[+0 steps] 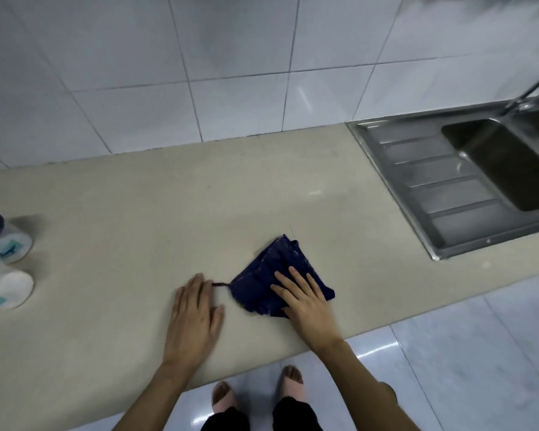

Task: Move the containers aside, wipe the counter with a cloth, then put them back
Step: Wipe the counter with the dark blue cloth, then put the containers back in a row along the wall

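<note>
A folded dark blue cloth (271,272) lies on the beige counter (137,213) near its front edge. My right hand (305,303) presses flat on the cloth with fingers spread. Just left of the cloth, my left hand (193,315) rests palm down on the bare counter, its fingertips touching the cloth's thin loop. Two clear containers stand at the far left edge: one with a blue lid (3,237) behind, one with a pink-rimmed lid (7,287) in front, both cut off by the frame.
A steel sink (495,163) with a ribbed drainboard (433,188) is set into the counter at the right, a tap above it. White wall tiles rise behind the counter. Below the front edge are glossy floor tiles and my feet.
</note>
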